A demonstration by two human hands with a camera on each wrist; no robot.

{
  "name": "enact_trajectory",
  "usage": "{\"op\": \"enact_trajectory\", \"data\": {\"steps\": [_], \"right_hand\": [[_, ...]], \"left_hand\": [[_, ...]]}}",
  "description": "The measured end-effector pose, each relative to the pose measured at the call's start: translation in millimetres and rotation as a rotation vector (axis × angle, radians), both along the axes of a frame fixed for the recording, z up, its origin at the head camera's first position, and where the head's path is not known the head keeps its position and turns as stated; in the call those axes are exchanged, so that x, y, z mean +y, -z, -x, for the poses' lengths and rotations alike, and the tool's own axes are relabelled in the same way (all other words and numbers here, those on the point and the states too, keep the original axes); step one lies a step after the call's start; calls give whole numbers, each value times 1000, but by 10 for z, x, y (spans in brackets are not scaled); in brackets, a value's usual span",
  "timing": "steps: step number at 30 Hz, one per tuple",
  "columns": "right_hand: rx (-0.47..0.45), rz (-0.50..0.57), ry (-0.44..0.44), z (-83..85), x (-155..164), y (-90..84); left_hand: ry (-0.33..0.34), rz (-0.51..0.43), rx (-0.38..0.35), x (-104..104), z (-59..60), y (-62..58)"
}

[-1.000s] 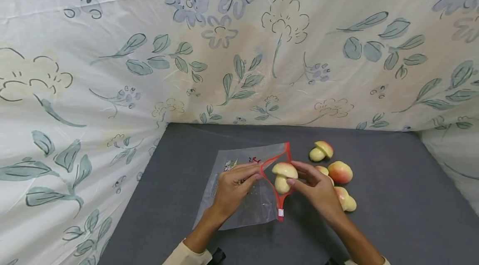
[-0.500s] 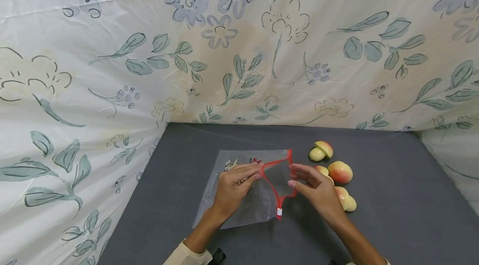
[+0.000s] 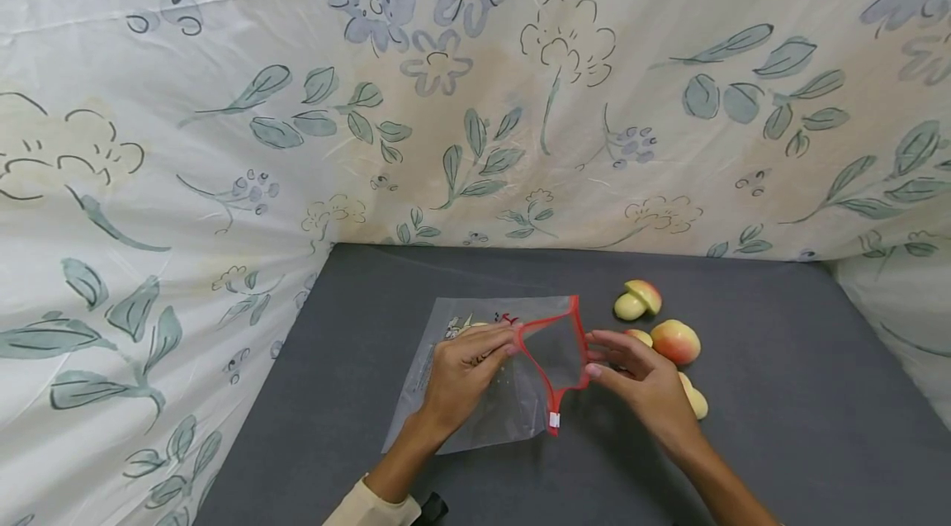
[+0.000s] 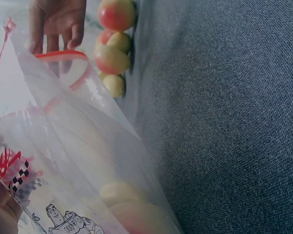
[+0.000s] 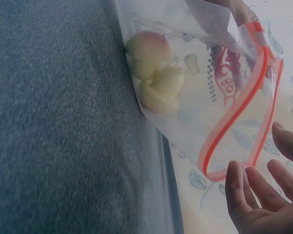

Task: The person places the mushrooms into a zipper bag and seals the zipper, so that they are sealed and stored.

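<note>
A clear zip bag (image 3: 483, 394) with a red zip rim (image 3: 553, 381) lies on the grey table (image 3: 780, 361). My left hand (image 3: 505, 344) pinches the upper lip of the rim and holds the mouth agape. In the right wrist view two toy mushrooms (image 5: 156, 73) lie inside the bag (image 5: 195, 44). My right hand (image 3: 594, 354) hovers just right of the mouth, fingers straight and empty. Close behind it lie loose toy mushrooms: one by the fingers (image 3: 639, 336), a red-capped one (image 3: 678, 342) and one by the wrist (image 3: 696, 402). Another mushroom (image 3: 639, 299) sits farther back.
A floral white sheet (image 3: 475, 97) walls the table at the back and on both sides. Bare grey cloth stretches to the right of the mushrooms and in front of the bag. In the left wrist view the loose mushrooms (image 4: 112, 53) lie beyond the bag's mouth.
A second ago my right hand held a mushroom at the bag's mouth. That mushroom is now inside, and the empty hand has drawn back to the right. The left hand has kept its hold.
</note>
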State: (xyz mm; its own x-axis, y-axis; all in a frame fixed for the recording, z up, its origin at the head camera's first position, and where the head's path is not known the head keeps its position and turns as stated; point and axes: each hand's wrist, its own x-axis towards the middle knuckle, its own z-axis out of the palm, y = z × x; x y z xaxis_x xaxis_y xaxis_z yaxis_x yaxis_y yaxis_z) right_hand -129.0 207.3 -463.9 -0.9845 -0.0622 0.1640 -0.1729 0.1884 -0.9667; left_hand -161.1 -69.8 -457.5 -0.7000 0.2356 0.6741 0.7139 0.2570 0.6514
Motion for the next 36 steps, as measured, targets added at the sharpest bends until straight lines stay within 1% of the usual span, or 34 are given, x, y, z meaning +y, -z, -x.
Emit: {"op": "enact_trajectory", "data": {"steps": [5,11,16,24,29,33,36], "right_hand": [[10,-9,17,-25,109,2],[12,20,29,-55,241,23],[-5,49,47,-103,350,18],[-48,36,68,-172,548,11],[-31,42,91,-200,654,29],[-42,59,102,-227,726,33],[-57,52,114,-240,775,38]], "left_hand": [[-10,5,3,-8,-5,-7],[-26,12,8,-7,-8,-28],[-26,11,9,-4,-8,-32],[-34,9,7,-5,-4,-31],[-24,-3,-3,-9,-7,-31],[-22,-4,-5,-8,-12,-40],[-27,2,-6,-7,-17,-43]]}}
